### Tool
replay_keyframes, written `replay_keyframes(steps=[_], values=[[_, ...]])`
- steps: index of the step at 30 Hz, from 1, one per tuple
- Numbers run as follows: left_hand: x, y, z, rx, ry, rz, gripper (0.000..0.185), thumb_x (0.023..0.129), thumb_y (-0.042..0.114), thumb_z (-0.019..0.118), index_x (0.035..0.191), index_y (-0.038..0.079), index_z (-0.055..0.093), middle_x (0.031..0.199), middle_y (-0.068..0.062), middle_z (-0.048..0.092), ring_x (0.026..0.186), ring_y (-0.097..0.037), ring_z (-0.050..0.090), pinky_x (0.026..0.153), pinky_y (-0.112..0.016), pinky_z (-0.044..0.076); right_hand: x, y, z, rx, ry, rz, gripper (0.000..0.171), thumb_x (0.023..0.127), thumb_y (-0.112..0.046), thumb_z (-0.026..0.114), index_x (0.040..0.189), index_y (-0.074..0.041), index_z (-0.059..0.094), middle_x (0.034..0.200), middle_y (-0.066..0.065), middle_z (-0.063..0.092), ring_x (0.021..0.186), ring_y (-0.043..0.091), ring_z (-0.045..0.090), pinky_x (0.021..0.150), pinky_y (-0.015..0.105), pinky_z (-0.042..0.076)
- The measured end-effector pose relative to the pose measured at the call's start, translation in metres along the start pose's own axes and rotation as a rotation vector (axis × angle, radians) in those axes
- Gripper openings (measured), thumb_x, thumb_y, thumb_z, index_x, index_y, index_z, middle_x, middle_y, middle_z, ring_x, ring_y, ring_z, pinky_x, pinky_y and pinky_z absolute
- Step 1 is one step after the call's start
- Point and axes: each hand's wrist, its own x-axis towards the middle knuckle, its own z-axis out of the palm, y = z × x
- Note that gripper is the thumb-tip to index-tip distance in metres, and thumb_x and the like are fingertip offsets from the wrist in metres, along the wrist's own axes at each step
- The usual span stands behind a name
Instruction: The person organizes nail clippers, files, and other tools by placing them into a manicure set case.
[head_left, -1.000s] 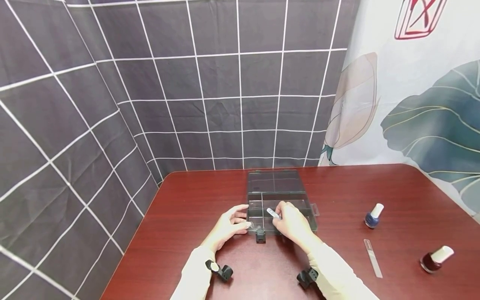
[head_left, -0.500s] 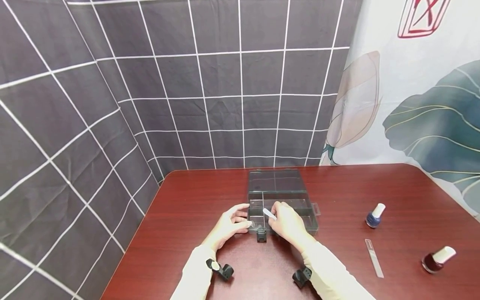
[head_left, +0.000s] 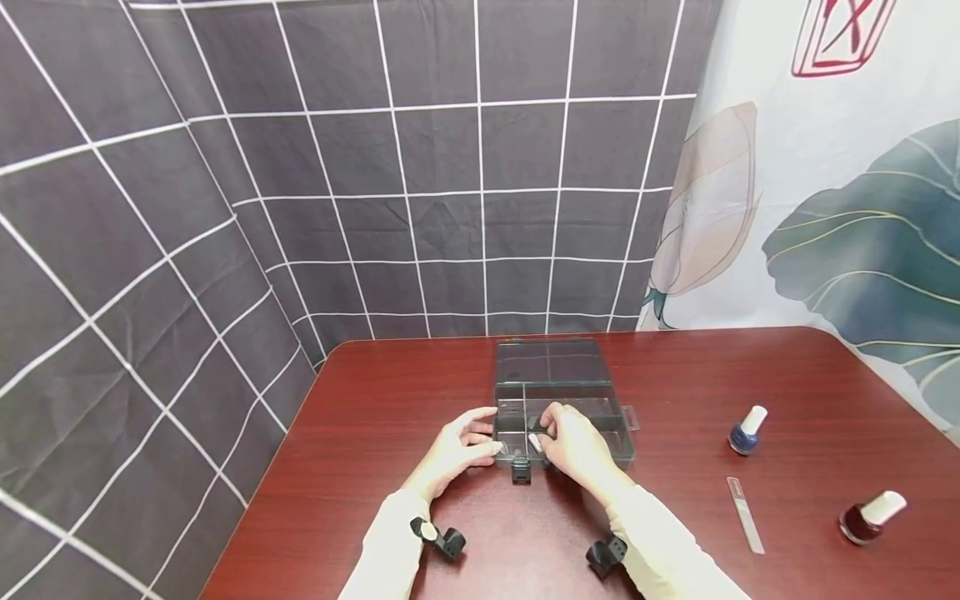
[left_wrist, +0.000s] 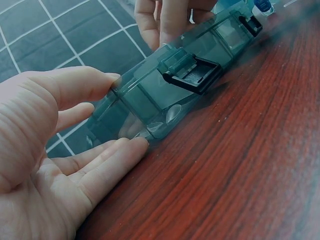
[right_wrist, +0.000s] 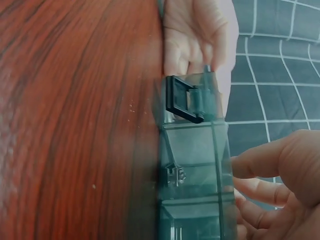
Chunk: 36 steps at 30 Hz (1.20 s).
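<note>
Box (head_left: 562,400), a smoky clear organiser with its lid thrown back flat, sits mid-table (head_left: 390,400), near the far edge. Our left hand (head_left: 453,454) steadies its near-left corner: thumb on the rim, fingers (left_wrist: 107,167) lying straight along the base, so the hand is relaxed and pressing rather than clamped. Just right of it, the black latch (head_left: 521,472) hangs off the near wall. Our right hand (head_left: 577,442) reaches into the near compartments, fingers curled around a small white piece (head_left: 535,442); what it is we cannot tell, and the right wrist view does not show the pinch.

Well apart on the right stand a blue bottle (head_left: 746,432), a nail file (head_left: 746,515) and a dark red bottle (head_left: 870,517).

Our worry: the piece is small and the dividers close, so a loose pinch could drop it into the wrong cell, and a push from the right hand could slide the light box if the left eases off.

Tray and lid together run longest from near to far, the hinge crossing left to right and the latch pointing towards us.
</note>
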Motion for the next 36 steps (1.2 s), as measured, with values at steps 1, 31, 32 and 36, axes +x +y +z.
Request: replay_keyframes(steps=[1, 31, 32, 36], values=[[0.000, 0.000, 0.000, 0.000, 0.001, -0.001, 0.060, 0.081, 0.006, 0.071, 0.135, 0.008, 0.045, 0.115, -0.023, 0.053, 0.093, -0.022, 0.060, 0.072, -0.040, 0.056, 0.000, 0.001, -0.001, 0.027, 0.004, 0.002, 0.017, 0.073, -0.007, 0.071, 0.080, -0.010, 0.056, 0.071, -0.003, 0.050, 0.063, 0.013, 0.049, 0.055, 0.031, 0.043], [-0.002, 0.002, 0.002, -0.011, -0.007, -0.014, 0.062, 0.081, 0.006, 0.071, 0.136, 0.007, 0.043, 0.117, -0.025, 0.051, 0.094, -0.021, 0.059, 0.075, -0.040, 0.055, -0.034, 0.032, -0.053, 0.207, 0.062, 0.109, 0.015, 0.078, -0.005, 0.069, 0.090, -0.005, 0.060, 0.077, 0.000, 0.060, 0.064, 0.013, 0.050, 0.059, 0.027, 0.042], [-0.002, 0.002, 0.001, -0.012, -0.008, -0.014, 0.062, 0.081, 0.006, 0.071, 0.136, 0.006, 0.043, 0.117, -0.025, 0.051, 0.094, -0.021, 0.059, 0.075, -0.040, 0.055, -0.036, 0.034, -0.055, 0.202, 0.059, 0.118, 0.016, 0.078, -0.005, 0.069, 0.090, -0.005, 0.060, 0.078, 0.001, 0.060, 0.064, 0.013, 0.050, 0.059, 0.027, 0.043], [-0.001, 0.001, 0.001, -0.016, -0.002, -0.014, 0.062, 0.081, 0.004, 0.070, 0.136, 0.006, 0.043, 0.117, -0.025, 0.051, 0.093, -0.021, 0.059, 0.074, -0.040, 0.055, -0.043, 0.040, -0.065, 0.193, 0.049, 0.148, 0.016, 0.079, -0.006, 0.068, 0.093, -0.004, 0.060, 0.080, 0.003, 0.061, 0.067, 0.014, 0.053, 0.060, 0.028, 0.044]])
